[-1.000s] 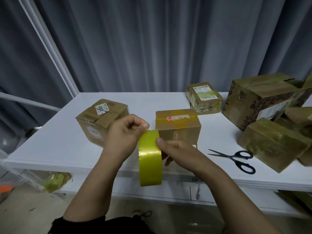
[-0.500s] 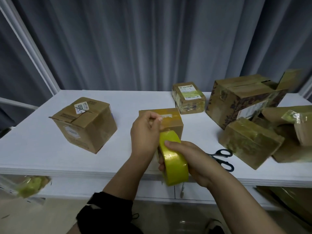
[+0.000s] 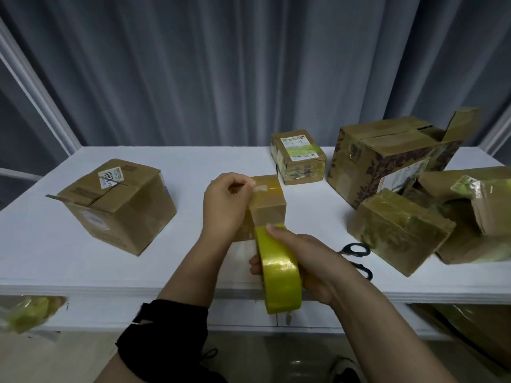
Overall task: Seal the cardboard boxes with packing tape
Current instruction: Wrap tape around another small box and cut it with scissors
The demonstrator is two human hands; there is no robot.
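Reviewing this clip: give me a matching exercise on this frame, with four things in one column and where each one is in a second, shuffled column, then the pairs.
Things:
1. tape roll
2. scissors
3. box with the 2001 label
4. box with the green-and-white label

Places:
A. far side of the table, behind the middle box
B. gripped by the right hand
C. left part of the table, apart from the other boxes
D. flat on the table, partly hidden behind the right hand

Pairs: 1-B, 2-D, 3-C, 4-A.
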